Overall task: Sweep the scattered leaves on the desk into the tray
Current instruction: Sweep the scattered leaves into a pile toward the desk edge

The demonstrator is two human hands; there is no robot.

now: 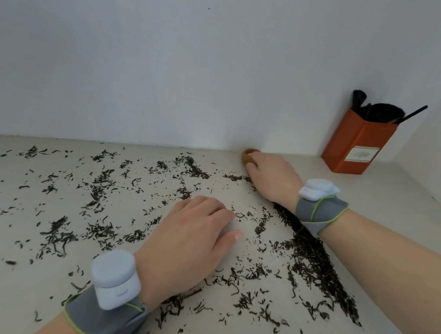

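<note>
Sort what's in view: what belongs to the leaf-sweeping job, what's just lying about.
Job: scattered leaves, desk, brown wooden object gripped by the right hand, left hand resting on the desk. The tray is not in view.
Lying about: orange box in the corner, black brushes standing in it.
</note>
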